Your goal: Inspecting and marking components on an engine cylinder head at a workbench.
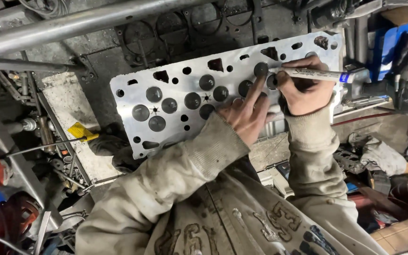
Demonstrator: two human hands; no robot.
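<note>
marker point(315, 74) pinched in right hand point(304, 92) fingers, tip on cylinder head point(175, 99); left hand point(246, 113) fingers spread, index on valve.

1. A dark, grimy metal workbench point(100, 71) carries the work; its top is stained and scuffed, with round holes and ring-shaped marks towards the far edge.
2. A flat aluminium plate point(133, 94) lies directly on it, tilted across the middle, pierced with round holes, dark valve discs and irregular openings.
3. A pale, dusty slab point(72, 113) lies on the bench just left of the plate, running towards the near side.
4. A yellow-tagged tool point(82, 132) rests on the slab's right edge, near the plate's lower left corner.
5. A steel tube point(72, 23) runs along the far left of the bench.
</note>
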